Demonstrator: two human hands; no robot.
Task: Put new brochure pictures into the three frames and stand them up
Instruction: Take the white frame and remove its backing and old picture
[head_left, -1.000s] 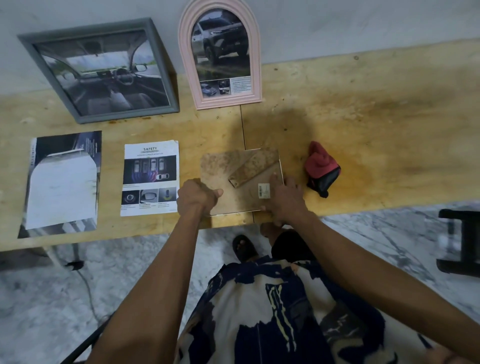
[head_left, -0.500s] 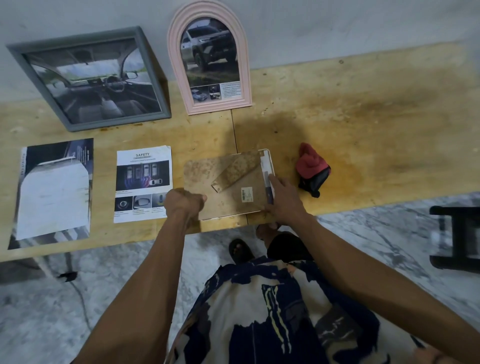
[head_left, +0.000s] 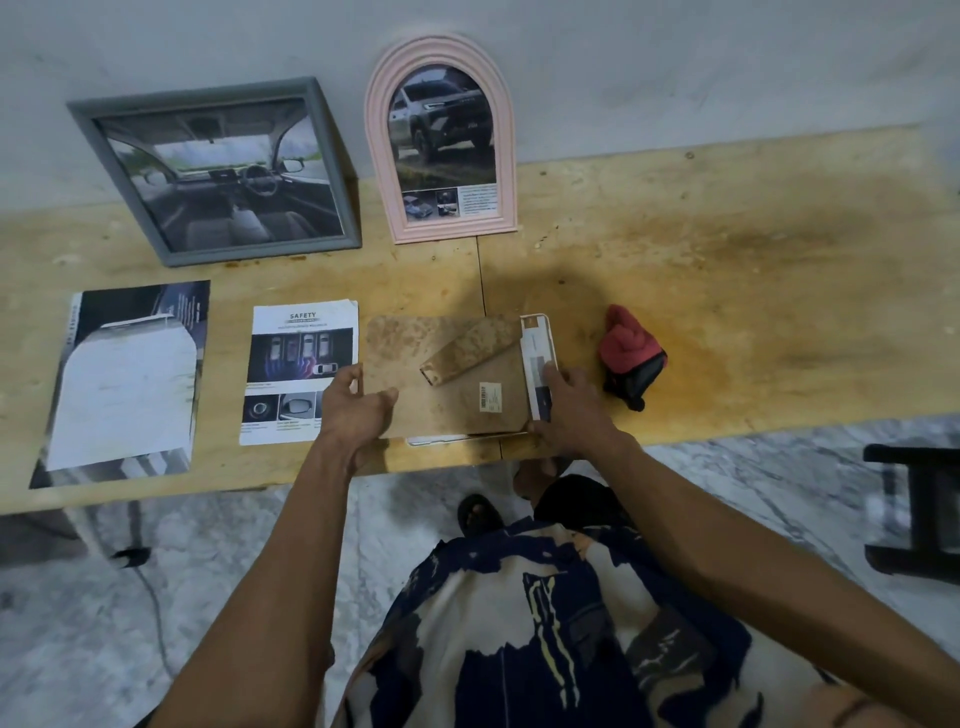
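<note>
Third frame face down, backing board sliding off.

The third frame (head_left: 540, 364) lies face down at the near edge of the wooden table (head_left: 753, 249), its brown backing board (head_left: 441, 384) shifted left so a strip of picture shows at the right. The left hand (head_left: 353, 410) grips the board's left edge; the right hand (head_left: 571, 410) presses flat fingers on the exposed strip. Judged best: pin the frame firmly and draw the board out level, minding the easel leg (head_left: 467, 351). The brochure page (head_left: 300, 371) beside it reads "SAFETY"; the board's small sticker is illegible. The grey frame (head_left: 218, 171) and pink arched frame (head_left: 441, 140) stand against the wall.
</note>
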